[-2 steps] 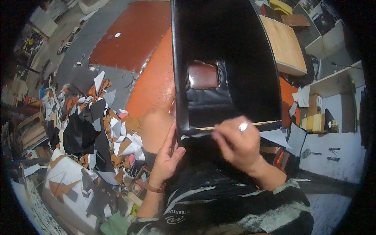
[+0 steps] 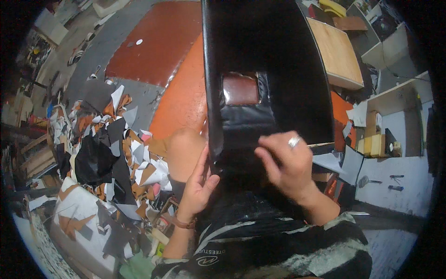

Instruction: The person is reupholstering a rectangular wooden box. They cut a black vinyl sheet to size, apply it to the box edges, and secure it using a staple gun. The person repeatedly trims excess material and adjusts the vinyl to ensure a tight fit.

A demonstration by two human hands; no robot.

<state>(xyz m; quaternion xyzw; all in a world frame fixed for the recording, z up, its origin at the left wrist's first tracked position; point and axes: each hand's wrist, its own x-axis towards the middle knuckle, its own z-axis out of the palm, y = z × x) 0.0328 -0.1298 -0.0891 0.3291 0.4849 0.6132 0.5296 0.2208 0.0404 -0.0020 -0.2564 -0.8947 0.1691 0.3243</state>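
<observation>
A long board covered in glossy black leatherette point(image 2: 297, 74) stretches away in front of me. It has a square opening showing a reddish-brown surface point(image 2: 240, 89), with a wrinkled black strip below it. My left hand point(image 2: 199, 183) rests upright along the board's near left edge, fingers straight and thumb apart. At the near edge, my right hand point(image 2: 287, 160), wearing a ring, is curled with thumb and forefinger close together over the black covering. Whatever sits between those fingers is hidden. To its right, a short piece of pale bare edge point(image 2: 321, 145) shows.
A heap of leather and fabric scraps point(image 2: 134, 158) lies left of my left arm. Brown and orange sheets point(image 2: 179, 100) spread beyond it. On the right stand a light wooden panel point(image 2: 337, 53) and an open box holding yellow blocks point(image 2: 374, 145); tools point(image 2: 395, 188) lie nearby.
Black covering now hides most of the pale strip along the near edge, leaving only its right end showing. My right hand has shifted slightly right; my left hand stays put.
</observation>
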